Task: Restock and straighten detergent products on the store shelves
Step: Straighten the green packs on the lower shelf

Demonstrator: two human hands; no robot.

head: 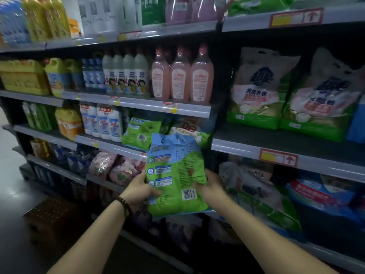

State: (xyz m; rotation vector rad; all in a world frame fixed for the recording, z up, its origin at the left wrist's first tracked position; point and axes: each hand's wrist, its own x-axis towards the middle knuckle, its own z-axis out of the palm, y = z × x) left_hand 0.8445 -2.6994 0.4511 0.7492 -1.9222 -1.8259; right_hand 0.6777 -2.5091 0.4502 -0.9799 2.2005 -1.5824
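Green detergent bag (175, 175) in both hands, before shelf edge (126, 150).

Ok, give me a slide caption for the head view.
Both hands, left hand and right hand, hold a green-and-blue detergent bag before stocked shelves.

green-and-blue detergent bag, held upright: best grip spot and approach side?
Probably the lower side edges, from left and right. The detergent bag is soft, flat and upright, back facing the camera; left hand and right hand already pinch it there.
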